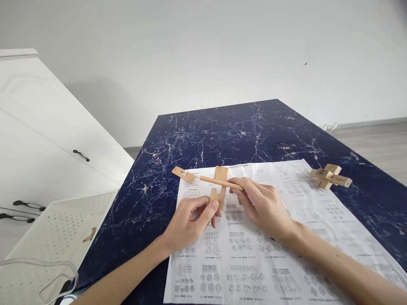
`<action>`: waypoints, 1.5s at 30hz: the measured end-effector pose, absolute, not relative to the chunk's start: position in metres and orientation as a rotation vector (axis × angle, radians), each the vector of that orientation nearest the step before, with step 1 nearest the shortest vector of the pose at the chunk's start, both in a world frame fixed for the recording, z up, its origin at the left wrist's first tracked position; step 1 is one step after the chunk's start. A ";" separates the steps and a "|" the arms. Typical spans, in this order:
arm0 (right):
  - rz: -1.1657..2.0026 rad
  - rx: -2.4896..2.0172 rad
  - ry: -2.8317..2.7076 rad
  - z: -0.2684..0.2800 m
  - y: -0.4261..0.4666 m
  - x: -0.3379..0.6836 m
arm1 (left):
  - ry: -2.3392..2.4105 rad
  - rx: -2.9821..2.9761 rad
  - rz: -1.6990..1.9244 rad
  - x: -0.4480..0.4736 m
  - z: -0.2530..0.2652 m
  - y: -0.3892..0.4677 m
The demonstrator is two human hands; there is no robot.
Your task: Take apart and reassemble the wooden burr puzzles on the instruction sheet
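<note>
Wooden rod [210, 181]: it is in the right hand [263, 203], above the far left part of the printed sheet [173, 275], its fingers clamped on the rod's right end. The rod's long axis runs roughly along the worktop's far edge, its free left end angled slightly toward that edge and pointing at the left one. It crosses in front of the notched wooden piece [221, 173], nearly square to that piece's long axis, which runs from near to far. Whether the two touch at the crossing, I cannot tell.

The left hand [192, 220] is nearer the worktop's left edge, thumb and fingers pinched on the notched piece's near end. A notch lies between this thumb and the rod, on the near side of the rod, and appears to open toward it. Whether the notched part is one piece or two layers is unclear.

Just beyond the rod's free end, a loose notched strip [190, 177] lies across the sheet's far left corner, its long axis slanting, with no hand on it. Well apart, near the right edge of the worktop [206, 140], a numbered block cross [330, 176] rests at the sheet's right edge, nearer the right hand than the left.
</note>
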State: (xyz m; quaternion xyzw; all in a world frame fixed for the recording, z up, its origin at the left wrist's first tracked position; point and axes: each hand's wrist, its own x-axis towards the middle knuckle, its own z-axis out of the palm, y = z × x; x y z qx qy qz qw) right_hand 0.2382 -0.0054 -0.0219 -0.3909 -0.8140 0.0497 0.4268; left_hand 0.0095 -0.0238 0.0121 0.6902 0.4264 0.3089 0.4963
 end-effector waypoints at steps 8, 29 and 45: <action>0.142 -1.011 -1.995 -0.020 -0.009 0.236 | 1.027 1.645 0.768 0.011 0.017 -0.026; 0.118 -1.319 -1.825 -0.025 -0.009 0.229 | 1.022 1.499 0.732 0.011 0.012 -0.025; 0.254 -1.288 -1.868 -0.019 -0.005 0.234 | 1.004 1.447 0.716 0.008 0.012 -0.022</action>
